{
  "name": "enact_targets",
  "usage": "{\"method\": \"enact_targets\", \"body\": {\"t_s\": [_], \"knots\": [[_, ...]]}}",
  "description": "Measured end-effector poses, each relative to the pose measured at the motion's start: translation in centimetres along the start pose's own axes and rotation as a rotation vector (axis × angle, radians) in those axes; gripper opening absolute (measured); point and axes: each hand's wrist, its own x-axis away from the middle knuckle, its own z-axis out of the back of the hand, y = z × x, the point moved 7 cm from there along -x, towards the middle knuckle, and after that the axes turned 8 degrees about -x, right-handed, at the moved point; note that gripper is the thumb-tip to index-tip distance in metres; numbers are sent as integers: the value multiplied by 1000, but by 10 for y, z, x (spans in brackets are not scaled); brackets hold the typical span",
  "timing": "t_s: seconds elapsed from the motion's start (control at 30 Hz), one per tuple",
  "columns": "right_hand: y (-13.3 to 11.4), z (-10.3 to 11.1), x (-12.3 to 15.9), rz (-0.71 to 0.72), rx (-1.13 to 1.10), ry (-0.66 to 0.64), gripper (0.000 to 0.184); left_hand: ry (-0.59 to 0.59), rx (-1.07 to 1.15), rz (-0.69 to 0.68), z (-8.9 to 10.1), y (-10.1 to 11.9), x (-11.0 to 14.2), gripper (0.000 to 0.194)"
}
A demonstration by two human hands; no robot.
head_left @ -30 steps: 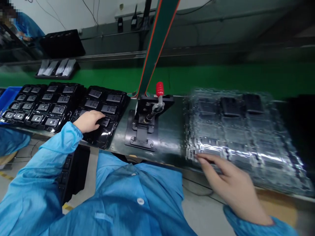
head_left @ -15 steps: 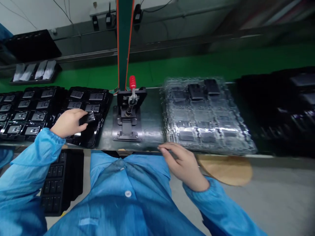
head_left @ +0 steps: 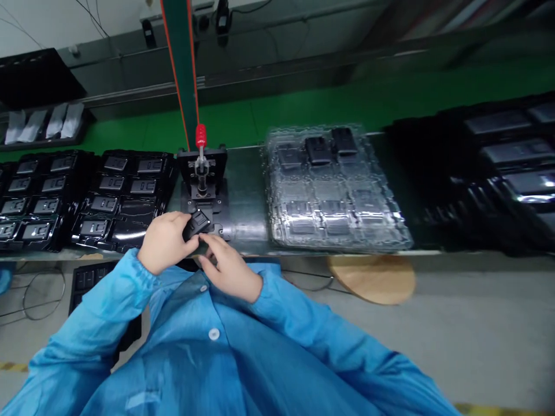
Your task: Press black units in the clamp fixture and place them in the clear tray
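Note:
My left hand (head_left: pixel 168 240) grips a black plastic casing (head_left: pixel 199 222) between thumb and fingers. It holds the casing tilted over the front of a clamp fixture (head_left: pixel 207 202), which has a red-tipped lever (head_left: pixel 200 136). My right hand (head_left: pixel 229 267) is close beside it, thumb and fingers apart, its fingertips at the casing's lower corner; whether they touch it I cannot tell. To the left lies a black tray (head_left: pixel 135 222) of similar casings, with vacant pockets in its right column.
Clear plastic trays (head_left: pixel 338 190) are stacked to the right, with several black casings on top. Farther right stand dark trays (head_left: pixel 437 144) of parts. Another black tray (head_left: pixel 54 199) of casings lies at far left. A round wooden stool top (head_left: pixel 373 280) sits below the bench edge.
My left hand has carried the casing right, from the black tray to the fixture. My right hand has moved left from the bench edge to meet it. The view has shifted.

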Motion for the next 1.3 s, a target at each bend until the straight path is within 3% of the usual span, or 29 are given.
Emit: {"method": "enact_targets", "body": {"t_s": [0.2,0.43,0.83,1.3], "knots": [[14,7,3,-40,55,52,59,5,44,122,-23,7,-4,37],[21,12,-6,-61,78,57,59,14,66,183,-38,8,-8,38],[27,25,-37,-139,409,-116,58,8,259,239,-51,-3,-11,37],[30,33,-49,-174,571,-168,55,8,288,210,-73,-7,-12,45]]}}
